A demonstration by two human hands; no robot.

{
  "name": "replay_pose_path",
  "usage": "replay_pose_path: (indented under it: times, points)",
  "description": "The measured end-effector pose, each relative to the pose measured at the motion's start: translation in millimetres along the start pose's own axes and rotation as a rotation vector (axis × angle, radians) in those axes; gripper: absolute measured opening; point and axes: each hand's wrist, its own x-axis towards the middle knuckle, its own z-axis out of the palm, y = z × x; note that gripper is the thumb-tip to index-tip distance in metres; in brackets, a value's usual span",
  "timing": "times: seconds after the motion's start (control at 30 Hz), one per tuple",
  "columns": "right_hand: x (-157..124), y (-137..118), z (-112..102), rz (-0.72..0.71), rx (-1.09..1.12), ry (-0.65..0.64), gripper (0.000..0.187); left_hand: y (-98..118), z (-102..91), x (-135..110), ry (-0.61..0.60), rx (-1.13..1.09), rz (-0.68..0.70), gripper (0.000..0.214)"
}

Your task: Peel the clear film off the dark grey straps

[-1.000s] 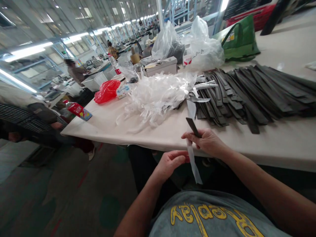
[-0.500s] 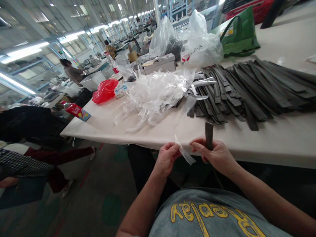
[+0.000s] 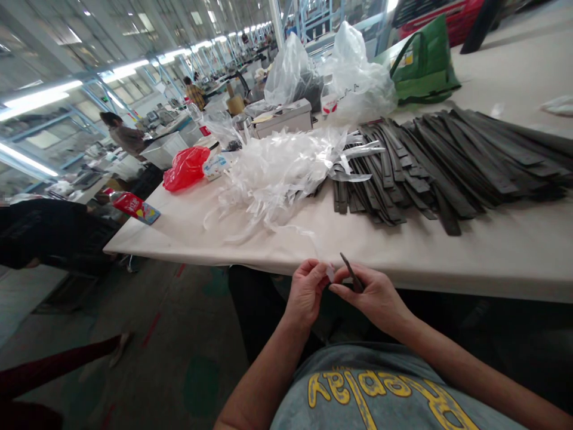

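Just off the table's front edge, my left hand (image 3: 308,286) pinches a translucent white plastic strip (image 3: 330,273). My right hand (image 3: 369,292) is closed around a dark grey strip (image 3: 351,272), whose end sticks up tilted between thumb and fingers. The fingertips of both hands almost meet at the white strip; I cannot tell whether the right fingers touch it. Beyond my hands lies a heap of white plastic strips (image 3: 277,173). To its right spreads a pile of dark grey strips (image 3: 447,161), laid roughly side by side.
On the cream-covered table (image 3: 179,236) stand a red drink carton (image 3: 132,206), a red plastic bag (image 3: 185,168), a grey box (image 3: 284,121), clear plastic bags (image 3: 358,77) and a green bag (image 3: 425,63). A person in dark clothes (image 3: 45,230) is at the left.
My right hand has moved left toward my left hand, and the dark strip has turned from upright to tilted. Less of the white strip shows. The walking person at left has moved mostly out of view.
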Motion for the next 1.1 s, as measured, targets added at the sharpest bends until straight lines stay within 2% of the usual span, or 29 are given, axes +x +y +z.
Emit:
replay_pose_path:
  times: [0.1, 0.23, 0.43, 0.63, 0.77, 0.87, 0.97, 1.1]
  points:
    - [1.0, 2.3, 2.0, 0.011, 0.002, 0.014, 0.020, -3.4, 3.4, -1.1, 0.003, 0.022, 0.034, 0.029]
    - [2.0, 7.6, -0.1, 0.036, 0.024, 0.012, 0.030, -3.2, 5.2, -1.5, 0.014, 0.035, 0.070, 0.028]
    - [3.9, 9.7, -8.1, 0.067, 0.085, -0.038, 0.025, 2.1, 1.3, -0.7, -0.087, 0.172, -0.010, 0.025]
    - [5.3, 6.0, -11.8, 0.074, 0.125, -0.067, 0.019, 0.1, 0.1, -2.4, -0.046, 0.276, 0.116, 0.019]
    - [6.1, 9.9, -11.2, 0.089, 0.162, -0.088, 0.022, -2.3, -0.1, -5.1, -0.139, 0.351, -0.004, 0.031]
    - [7.5, 14.2, -9.2, 0.100, 0.178, -0.079, 0.022, -2.5, 0.0, -7.8, -0.193, 0.424, -0.055, 0.029]
    - [10.3, 16.1, -11.6, 0.106, 0.181, -0.082, 0.026, -0.4, -0.5, -9.1, -0.192, 0.469, -0.032, 0.026]
    - [12.8, 13.7, -27.5, 0.117, 0.165, -0.105, 0.037, 3.9, -2.4, -5.1, -0.130, 0.497, 0.009, 0.023]
